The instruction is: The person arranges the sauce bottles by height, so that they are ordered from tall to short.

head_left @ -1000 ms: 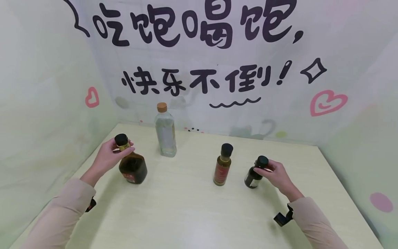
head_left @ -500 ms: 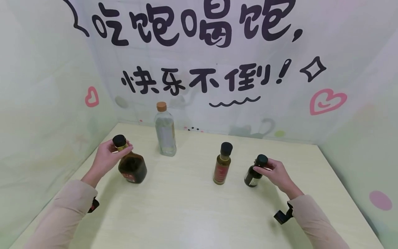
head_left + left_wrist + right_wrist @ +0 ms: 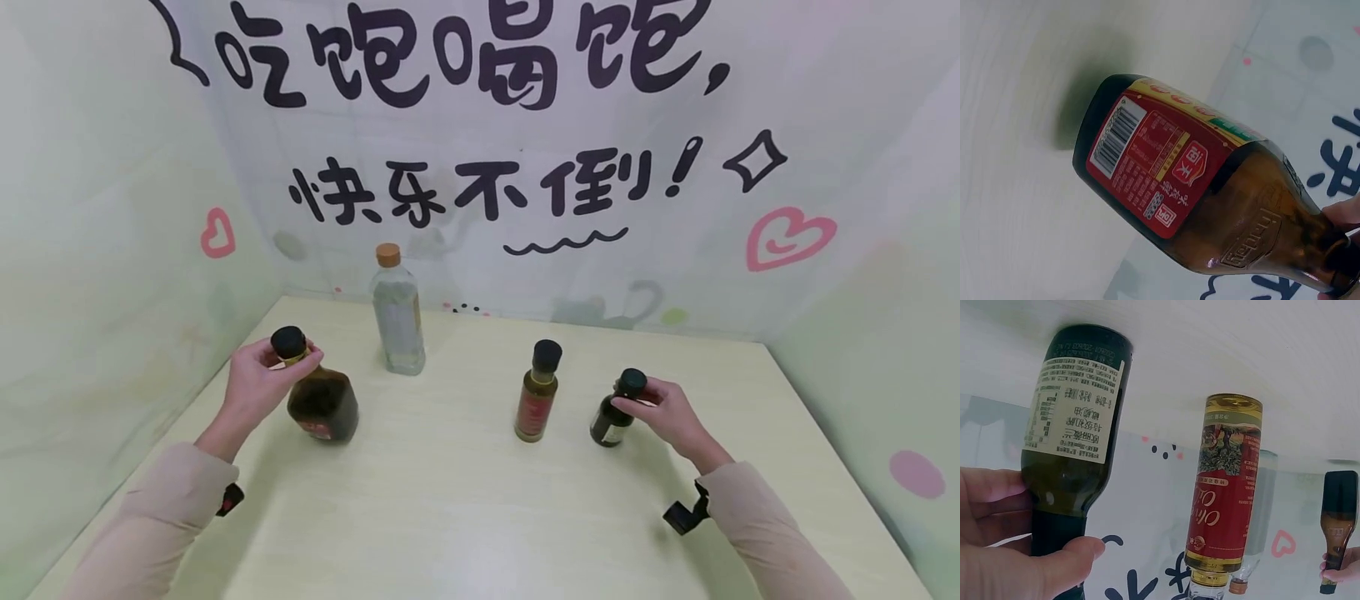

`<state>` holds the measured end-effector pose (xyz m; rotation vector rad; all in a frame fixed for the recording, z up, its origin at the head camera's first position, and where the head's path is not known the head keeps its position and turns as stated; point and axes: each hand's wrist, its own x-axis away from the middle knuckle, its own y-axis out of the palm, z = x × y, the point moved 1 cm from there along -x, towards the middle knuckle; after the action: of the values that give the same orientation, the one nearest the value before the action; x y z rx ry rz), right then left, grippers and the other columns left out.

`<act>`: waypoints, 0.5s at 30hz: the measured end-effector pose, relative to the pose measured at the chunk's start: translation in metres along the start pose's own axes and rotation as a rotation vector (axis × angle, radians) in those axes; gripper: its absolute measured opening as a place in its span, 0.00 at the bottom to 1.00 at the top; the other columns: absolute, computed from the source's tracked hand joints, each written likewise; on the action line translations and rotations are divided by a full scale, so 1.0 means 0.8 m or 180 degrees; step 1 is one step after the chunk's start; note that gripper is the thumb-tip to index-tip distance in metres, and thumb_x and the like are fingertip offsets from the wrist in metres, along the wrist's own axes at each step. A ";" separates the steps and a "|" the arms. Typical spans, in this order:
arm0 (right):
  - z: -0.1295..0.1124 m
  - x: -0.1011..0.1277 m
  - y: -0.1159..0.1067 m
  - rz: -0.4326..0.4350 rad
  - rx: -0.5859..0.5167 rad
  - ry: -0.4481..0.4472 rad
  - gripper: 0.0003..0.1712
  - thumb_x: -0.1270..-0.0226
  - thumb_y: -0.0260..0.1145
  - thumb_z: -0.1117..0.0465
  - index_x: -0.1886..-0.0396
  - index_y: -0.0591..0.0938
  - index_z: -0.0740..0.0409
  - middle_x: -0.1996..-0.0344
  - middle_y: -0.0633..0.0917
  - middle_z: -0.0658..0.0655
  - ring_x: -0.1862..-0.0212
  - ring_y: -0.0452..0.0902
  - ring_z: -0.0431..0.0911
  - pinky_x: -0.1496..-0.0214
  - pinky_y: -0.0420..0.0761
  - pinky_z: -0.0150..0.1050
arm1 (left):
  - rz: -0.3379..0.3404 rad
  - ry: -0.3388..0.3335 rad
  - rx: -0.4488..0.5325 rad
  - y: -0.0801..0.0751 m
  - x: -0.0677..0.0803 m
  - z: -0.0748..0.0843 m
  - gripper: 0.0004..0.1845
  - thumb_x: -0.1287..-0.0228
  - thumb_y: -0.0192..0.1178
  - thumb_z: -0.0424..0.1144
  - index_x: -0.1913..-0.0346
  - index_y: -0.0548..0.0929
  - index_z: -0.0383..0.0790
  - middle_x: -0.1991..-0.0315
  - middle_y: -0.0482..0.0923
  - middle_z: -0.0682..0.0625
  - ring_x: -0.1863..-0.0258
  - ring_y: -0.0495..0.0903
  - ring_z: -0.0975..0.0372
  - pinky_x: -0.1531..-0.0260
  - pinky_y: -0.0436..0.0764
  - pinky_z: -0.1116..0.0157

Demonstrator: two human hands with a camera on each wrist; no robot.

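My left hand (image 3: 258, 379) grips the neck of a squat brown sauce bottle (image 3: 321, 402) with a black cap and red label, standing at the table's left. The left wrist view shows that bottle (image 3: 1197, 187) close up, with fingertips at its neck. My right hand (image 3: 663, 408) holds the neck of a small dark green bottle (image 3: 613, 418) with a pale label, standing at the right; thumb and fingers curl round that dark bottle (image 3: 1075, 444) in the right wrist view. Between them stands an olive oil bottle (image 3: 537, 392) with a red label.
A tall clear bottle (image 3: 397, 315) with a tan cap stands at the back, near the printed wall. The pale wooden table (image 3: 465, 508) is boxed in by walls on the left, back and right. The olive oil bottle (image 3: 1225, 494) stands close beside the dark one.
Both hands keep their grip on the bottle necks. The brown bottle and the small dark bottle have barely shifted; the view has moved slightly.
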<state>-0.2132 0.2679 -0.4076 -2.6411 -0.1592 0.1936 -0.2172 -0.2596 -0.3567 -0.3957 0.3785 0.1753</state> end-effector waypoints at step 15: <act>0.003 0.001 -0.002 0.0007 -0.0022 0.0058 0.24 0.43 0.66 0.56 0.51 0.77 0.68 0.52 0.78 0.65 0.56 0.72 0.28 0.52 0.74 0.38 | -0.0126 -0.0012 0.0021 0.045 0.016 0.076 0.11 0.52 0.68 0.35 0.68 0.82 0.29 0.77 0.79 0.64 0.77 0.78 0.70 0.76 0.77 0.75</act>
<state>-0.2131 0.2705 -0.4095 -2.6491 -0.1509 0.1700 -0.1946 -0.2012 -0.3224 -0.3959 0.3672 0.1361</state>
